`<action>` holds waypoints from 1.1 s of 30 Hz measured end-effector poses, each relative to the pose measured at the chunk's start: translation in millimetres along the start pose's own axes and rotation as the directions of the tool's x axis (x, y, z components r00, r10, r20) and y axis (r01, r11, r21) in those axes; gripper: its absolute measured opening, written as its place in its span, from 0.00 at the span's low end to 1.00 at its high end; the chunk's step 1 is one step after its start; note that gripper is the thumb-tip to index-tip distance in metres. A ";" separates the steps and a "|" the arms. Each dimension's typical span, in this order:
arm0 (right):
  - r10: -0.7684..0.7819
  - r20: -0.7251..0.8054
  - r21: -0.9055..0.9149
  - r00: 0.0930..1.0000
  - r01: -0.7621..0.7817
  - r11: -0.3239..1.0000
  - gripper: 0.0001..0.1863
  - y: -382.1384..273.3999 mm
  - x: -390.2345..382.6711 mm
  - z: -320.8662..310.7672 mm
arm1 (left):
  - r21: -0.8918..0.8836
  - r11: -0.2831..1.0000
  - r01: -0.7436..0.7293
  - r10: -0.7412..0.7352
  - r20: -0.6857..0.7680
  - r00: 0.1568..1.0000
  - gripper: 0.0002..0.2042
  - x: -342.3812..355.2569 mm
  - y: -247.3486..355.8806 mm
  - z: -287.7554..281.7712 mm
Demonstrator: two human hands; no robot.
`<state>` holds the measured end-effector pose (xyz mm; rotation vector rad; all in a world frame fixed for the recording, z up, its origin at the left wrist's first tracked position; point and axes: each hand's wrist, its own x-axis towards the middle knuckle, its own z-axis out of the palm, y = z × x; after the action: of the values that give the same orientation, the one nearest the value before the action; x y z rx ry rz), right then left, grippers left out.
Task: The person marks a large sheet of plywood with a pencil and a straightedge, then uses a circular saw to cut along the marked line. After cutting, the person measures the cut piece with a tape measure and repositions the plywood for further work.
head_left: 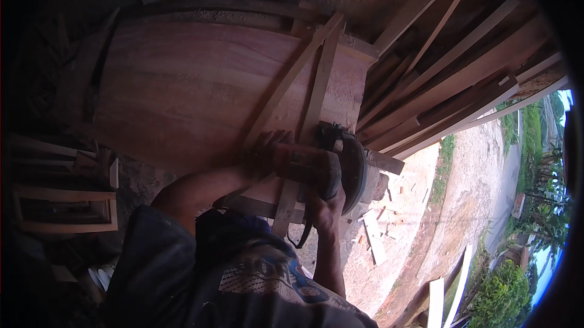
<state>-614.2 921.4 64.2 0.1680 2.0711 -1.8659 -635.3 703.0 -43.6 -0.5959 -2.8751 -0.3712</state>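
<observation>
Both hands' fingers clamped on the red power saw (316, 167) — seemingly at the panel (201, 97) edge.

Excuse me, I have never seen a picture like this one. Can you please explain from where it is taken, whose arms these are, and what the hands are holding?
The picture comes from a wide fisheye camera worn on a person's head, looking down. That is why straight boards look bent near the rim. There is no machine arm here, only the person's two bare hands.

Both hands grip a red power tool with a round dark guard, probably a circular saw or a grinder. The left hand holds its body, and the right hand holds it from below.

The tool rests on a narrow wooden strip lying across a large reddish wooden panel. More long wooden boards are stacked at the right, and wooden frames lie at the left. Small wood scraps lie on the sandy ground.
</observation>
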 end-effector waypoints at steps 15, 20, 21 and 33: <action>0.008 -0.017 -0.006 1.000 -0.008 1.000 0.23 -20.3 35.8 2.7 | -0.405 0.895 0.185 -0.130 0.160 0.979 0.32 14.4 0.0 -33.3; 0.017 -0.011 0.002 1.000 -0.017 1.000 0.22 -27.1 47.5 3.6 | -0.369 0.911 0.183 -0.129 0.167 0.978 0.35 11.7 -0.1 -23.2; -0.002 -0.008 -0.009 1.000 0.002 1.000 0.22 -28.7 50.3 3.6 | -0.360 0.915 0.182 -0.129 0.167 0.978 0.35 11.2 0.2 -22.3; -0.097 -0.006 -0.033 0.995 0.097 0.995 0.22 -36.7 77.3 4.4 | -0.170 0.974 0.153 -0.119 0.194 0.974 0.41 -10.8 5.8 21.6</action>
<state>-697.0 901.4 72.7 0.0677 2.1494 -1.8878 -625.9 710.2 -65.4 -0.4843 -3.0904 -0.6404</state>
